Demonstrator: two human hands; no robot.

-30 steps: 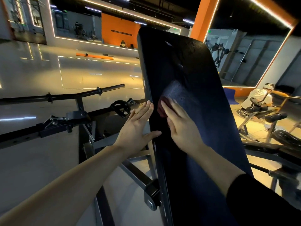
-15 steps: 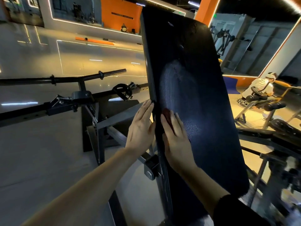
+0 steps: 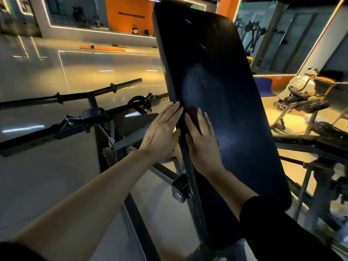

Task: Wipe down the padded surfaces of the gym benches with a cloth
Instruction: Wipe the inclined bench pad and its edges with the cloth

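While our right hand point(image 3: 202, 142) lies flat on the black bench pad point(image 3: 235, 110), its fingers straight and slightly spread, a dark red cloth point(image 3: 194, 114) sits under those fingers, pressed against the pad near its left edge. Only a small part of the cloth shows between the index and middle fingers. We keep our left hand point(image 3: 162, 132) open too, fingers straight and close together, laid against the pad's left side edge just beside the right hand, with the thumb reaching toward the pad's face. A pale, damp-looking smear point(image 3: 195, 85) spreads on the pad above the cloth, and a patch of small droplets point(image 3: 226, 142) glints just to the right of our right hand. We see the pad standing steeply tilted, carried on a grey metal frame point(image 3: 165, 172) with a bolted bracket point(image 3: 179, 189) below our wrists. To the left, a black bar point(image 3: 75, 96) runs across over the glossy floor point(image 3: 47, 176). Far off on the right, another person point(image 3: 299, 87) sits by a second bench point(image 3: 310, 108), and an orange mat point(image 3: 102, 48) lies on the floor near the orange wall point(image 3: 130, 14).
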